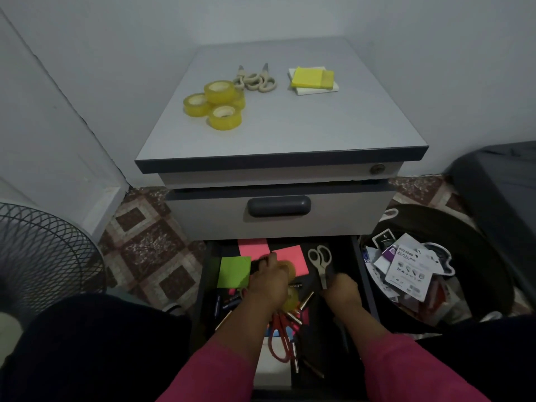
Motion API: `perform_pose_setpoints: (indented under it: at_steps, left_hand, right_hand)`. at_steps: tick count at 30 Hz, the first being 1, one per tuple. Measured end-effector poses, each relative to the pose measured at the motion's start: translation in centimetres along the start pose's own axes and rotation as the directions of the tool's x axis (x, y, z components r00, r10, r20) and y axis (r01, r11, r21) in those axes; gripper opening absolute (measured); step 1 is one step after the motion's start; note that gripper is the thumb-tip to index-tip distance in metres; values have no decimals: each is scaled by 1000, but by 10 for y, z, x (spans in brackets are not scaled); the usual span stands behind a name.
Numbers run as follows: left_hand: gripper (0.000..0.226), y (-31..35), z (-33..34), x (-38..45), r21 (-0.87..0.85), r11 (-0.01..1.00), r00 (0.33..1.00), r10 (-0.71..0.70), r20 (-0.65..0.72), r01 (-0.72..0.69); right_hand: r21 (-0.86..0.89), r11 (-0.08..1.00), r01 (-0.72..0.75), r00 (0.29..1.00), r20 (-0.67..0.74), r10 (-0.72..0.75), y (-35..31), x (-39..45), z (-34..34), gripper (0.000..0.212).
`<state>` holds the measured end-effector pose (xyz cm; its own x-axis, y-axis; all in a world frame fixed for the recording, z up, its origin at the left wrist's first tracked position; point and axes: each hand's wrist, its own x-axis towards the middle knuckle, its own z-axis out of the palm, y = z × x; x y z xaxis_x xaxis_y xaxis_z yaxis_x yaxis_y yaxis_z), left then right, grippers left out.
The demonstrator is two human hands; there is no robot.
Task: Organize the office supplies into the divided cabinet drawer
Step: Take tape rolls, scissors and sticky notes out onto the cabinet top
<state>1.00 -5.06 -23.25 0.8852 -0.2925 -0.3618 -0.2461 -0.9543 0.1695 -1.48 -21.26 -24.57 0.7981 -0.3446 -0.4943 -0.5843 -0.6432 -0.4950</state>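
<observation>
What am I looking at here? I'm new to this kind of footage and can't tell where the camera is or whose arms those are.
There is no machine here. The single picture comes from a camera on a person's head, looking down at their own arms in pink sleeves. On the cabinet top lie tape rolls, beige scissors and yellow sticky notes. Below, the open drawer holds pink notes, a green pad, grey scissors and batteries. The left hand grips something dark I can't identify; the right hand is by the grey scissors' tips, its grasp unclear.

Dim room. Plain pale walls [406, 39]; patterned brown-and-cream tiled floor [150, 245]. Wire-guard fan [43, 250] near left, white door frame [72, 158] left, dark furniture [499, 181] right.
</observation>
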Motion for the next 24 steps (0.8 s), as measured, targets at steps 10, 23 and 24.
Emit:
perform_pose_setpoints:
  at_steps: [10,23,24]
  left_hand:
    - [42,5,3,-7,4,1000,1000,-14,-26,14]
    - [49,1,1,-10,-67,997,999,-45,2,45]
    - [48,1,1,-11,-118,991,998,-61,3,61]
  right_hand:
    - [175,983,-64,995,86,49,-4,-11,-6,27]
    - [298,954,-33,997,82,8,-2,-19,-8,32]
    - [312,950,-33,997,75,11,-1,-20,-8,31]
